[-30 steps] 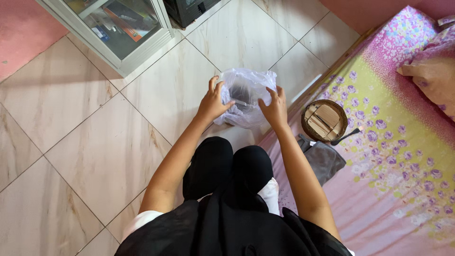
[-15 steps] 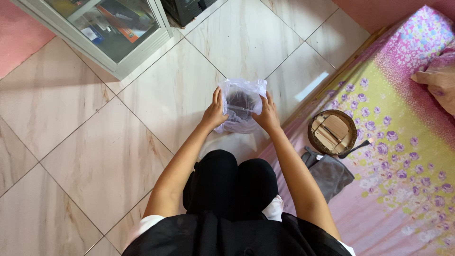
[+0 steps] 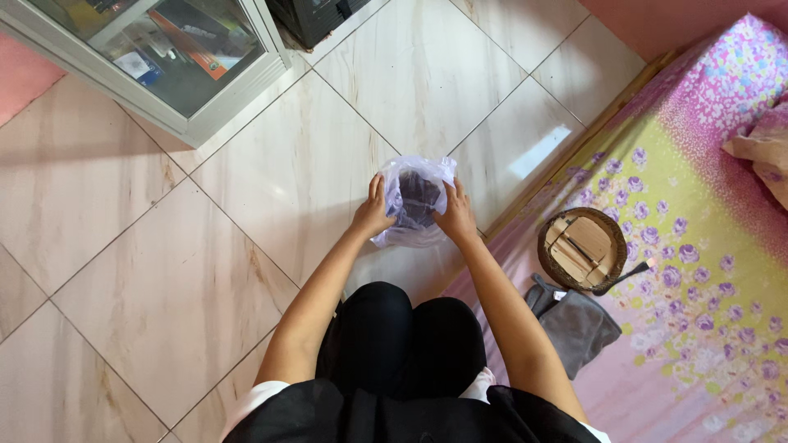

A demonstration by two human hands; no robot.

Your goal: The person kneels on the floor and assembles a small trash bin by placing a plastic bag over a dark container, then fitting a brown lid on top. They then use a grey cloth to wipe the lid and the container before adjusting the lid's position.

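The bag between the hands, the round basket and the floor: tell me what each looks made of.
Plastic bag: thin clear plastic film, crinkled and glossy, with something dark showing through. Both hands, left hand and right hand, press its sides. Round basket: apparently woven brown fibre, perhaps rattan, with a ribbed rim. Floor: glazed tiles, marble-patterned, shiny, with grout lines.

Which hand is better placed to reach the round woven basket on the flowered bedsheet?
Probably the right hand. Both hands grip the clear plastic bag with dark contents, but the round woven basket sits on the person's right side, nearer that hand. The left hand would need to cross over the bag.
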